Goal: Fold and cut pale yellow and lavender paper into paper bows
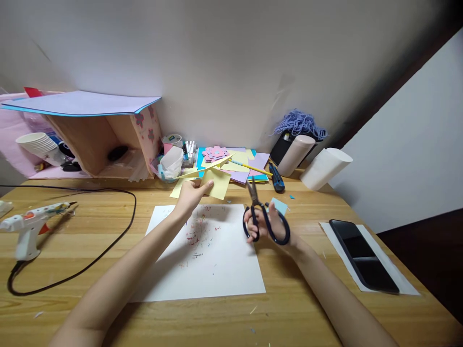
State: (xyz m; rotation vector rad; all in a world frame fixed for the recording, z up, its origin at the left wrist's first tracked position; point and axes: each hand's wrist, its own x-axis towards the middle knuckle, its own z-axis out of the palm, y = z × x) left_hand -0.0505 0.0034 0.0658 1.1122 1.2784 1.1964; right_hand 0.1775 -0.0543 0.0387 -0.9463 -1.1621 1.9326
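Observation:
My left hand (pixel 192 195) pinches pale yellow paper (pixel 218 184) between thumb and fingers, above the far edge of a white sheet (pixel 231 260) marked with colored specks. Dark-handled scissors (pixel 269 224) are in my right hand (pixel 267 222), fingers through the loops, blades slightly apart and pointing away from me. The blades touch no paper. Behind my left hand, a pink layered paper flower (pixel 216 154) lies on stacked colored sheets (pixel 237 176), with a yellow pencil (pixel 253 167) across them. A small light-blue paper piece (pixel 279 206) lies just beyond my right hand.
At left are a glue gun (pixel 31 224) with its looping black cord (pixel 126 226) and an open box (pixel 146 140). A blue cutter (pixel 277 178) and white rolls (pixel 325 168) stand or lie at back right. A phone (pixel 363 255) rests on paper at right.

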